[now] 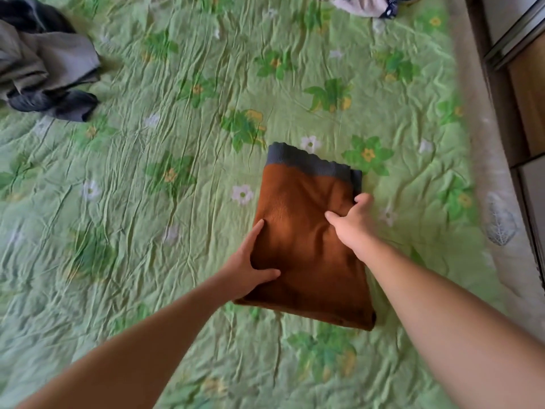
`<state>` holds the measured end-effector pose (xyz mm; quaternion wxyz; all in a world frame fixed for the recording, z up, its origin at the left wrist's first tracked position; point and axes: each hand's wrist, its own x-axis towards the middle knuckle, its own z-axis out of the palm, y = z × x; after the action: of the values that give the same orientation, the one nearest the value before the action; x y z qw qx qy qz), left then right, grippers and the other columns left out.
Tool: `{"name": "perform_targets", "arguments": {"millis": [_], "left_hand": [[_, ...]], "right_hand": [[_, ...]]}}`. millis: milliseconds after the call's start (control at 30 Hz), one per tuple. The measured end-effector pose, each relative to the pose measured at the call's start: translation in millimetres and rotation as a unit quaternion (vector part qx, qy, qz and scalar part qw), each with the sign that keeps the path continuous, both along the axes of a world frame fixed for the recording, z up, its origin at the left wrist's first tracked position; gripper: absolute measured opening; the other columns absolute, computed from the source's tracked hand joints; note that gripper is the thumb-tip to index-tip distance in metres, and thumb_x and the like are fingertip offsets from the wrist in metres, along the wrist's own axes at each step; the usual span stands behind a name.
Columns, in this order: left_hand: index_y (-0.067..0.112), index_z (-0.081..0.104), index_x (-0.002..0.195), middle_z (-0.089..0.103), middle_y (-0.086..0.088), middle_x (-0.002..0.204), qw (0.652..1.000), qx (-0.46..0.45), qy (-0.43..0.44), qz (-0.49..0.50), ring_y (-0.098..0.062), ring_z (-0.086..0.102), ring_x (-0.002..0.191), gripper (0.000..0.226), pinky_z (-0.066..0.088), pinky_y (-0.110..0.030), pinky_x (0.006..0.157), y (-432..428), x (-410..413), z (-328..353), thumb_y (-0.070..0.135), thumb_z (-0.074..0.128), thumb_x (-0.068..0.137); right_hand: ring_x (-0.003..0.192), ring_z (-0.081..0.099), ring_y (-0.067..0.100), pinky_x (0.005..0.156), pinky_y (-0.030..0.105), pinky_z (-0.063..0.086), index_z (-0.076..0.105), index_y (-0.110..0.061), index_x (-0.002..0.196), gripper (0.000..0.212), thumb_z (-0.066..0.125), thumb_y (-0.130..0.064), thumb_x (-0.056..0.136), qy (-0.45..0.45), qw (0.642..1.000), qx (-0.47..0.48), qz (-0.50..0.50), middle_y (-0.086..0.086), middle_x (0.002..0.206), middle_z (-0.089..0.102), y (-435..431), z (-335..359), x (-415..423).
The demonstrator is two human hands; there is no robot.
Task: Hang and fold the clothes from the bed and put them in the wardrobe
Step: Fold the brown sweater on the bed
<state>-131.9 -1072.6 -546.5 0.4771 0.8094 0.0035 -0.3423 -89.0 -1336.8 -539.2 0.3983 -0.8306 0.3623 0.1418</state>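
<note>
Your folded brown garment (306, 231) sits on the bed (177, 69), a bit right of the middle and on the near side. The grey ribbed band is on its far end. It lies flat on the green flowery cover, right between your two hands.

Your left hand (250, 261) is on the garment's left edge, about halfway along. The thumb lies on top of the fabric and one finger runs up along the edge. The rest of the fingers are hidden, so it looks like a grip on that side. Your right hand (351, 219) has the right edge, a bit farther up. Its thumb presses on top and the fingers curl over and round the side, pinching the layers together.

A crumpled pile of grey clothes (44, 63) sits at the far left, well apart from your hands. Another small heap of pale and navy clothes (368, 7) is at the far edge. A piece of wooden furniture (528, 93) stands along the right side of the bed.
</note>
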Motion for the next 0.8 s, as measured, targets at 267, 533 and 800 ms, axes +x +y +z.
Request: {"name": "perform_targets", "arguments": {"millis": [267,533,800], "left_hand": [[0.041,0.028,0.150,0.062,-0.009,0.118,0.933,0.283,-0.204,-0.086,-0.030,0.062,0.102,0.099,0.051,-0.038,0.082,84.8,108.9,60.1,0.023,0.085,0.071],[0.039,0.009,0.157,-0.003,-0.006,0.167,0.890,0.403,-0.199,-0.079,-0.031,-0.006,0.153,0.074,0.015,-0.060,0.119,108.0,71.7,35.5,0.051,0.049,0.096],[0.044,-0.005,0.157,-0.029,0.002,0.163,0.905,0.351,-0.238,-0.034,-0.041,-0.015,0.150,0.074,0.020,-0.057,0.118,113.2,22.1,-23.1,0.060,0.035,0.097]], "right_hand": [[0.094,0.071,0.036,0.081,0.044,0.060,0.037,-0.030,0.154,0.052,0.047,-0.026,0.103,0.017,0.989,-0.004,0.146,0.011,0.135,0.062,95.5,26.2,-58.1],[0.084,0.070,0.033,0.064,0.036,0.053,0.056,-0.019,0.112,0.031,0.040,-0.044,0.102,0.033,0.930,-0.159,0.331,0.012,0.096,0.070,148.4,48.4,-40.5],[0.151,-0.025,0.037,0.114,0.072,-0.010,-0.017,-0.044,0.156,0.082,0.005,-0.084,0.088,-0.069,0.811,-0.309,0.492,0.003,0.167,-0.022,133.5,-7.6,34.3]]}}
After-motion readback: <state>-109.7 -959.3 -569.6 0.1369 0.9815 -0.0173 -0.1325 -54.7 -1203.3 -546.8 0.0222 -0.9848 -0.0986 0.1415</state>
